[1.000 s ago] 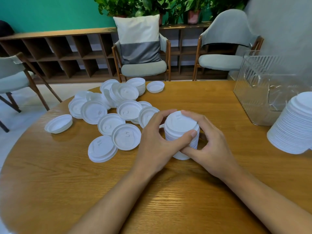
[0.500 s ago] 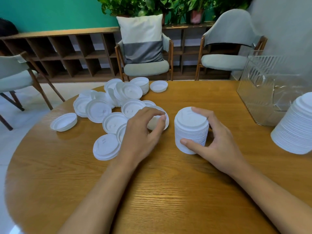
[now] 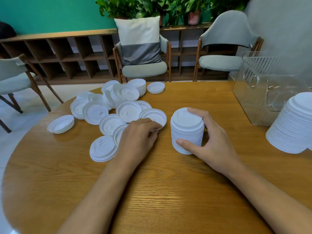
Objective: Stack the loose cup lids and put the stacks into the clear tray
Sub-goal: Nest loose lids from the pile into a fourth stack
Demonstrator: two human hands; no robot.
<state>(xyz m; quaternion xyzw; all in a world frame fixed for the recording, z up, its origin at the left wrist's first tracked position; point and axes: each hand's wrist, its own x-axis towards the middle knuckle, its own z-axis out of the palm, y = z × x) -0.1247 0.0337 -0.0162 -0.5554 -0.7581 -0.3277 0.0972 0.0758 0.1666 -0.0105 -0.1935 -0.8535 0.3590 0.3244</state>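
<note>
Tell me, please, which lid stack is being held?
The central stack, gripped by the right hand; the larger stack at the right edge is untouched.

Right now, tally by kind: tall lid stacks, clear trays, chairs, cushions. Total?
Tall stacks of white plastic cup lids: 2
Clear ribbed plastic tray: 1
Grey upholstered wooden chairs: 3
White-and-grey cushion: 1
Total: 7

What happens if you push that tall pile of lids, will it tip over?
Probably tippy: the lid stack stands taller than wide, and the right hand grips its side. Likely light: the left hand pinches one loose lid by its rim. Shoved, nested lids may slide apart.
</note>
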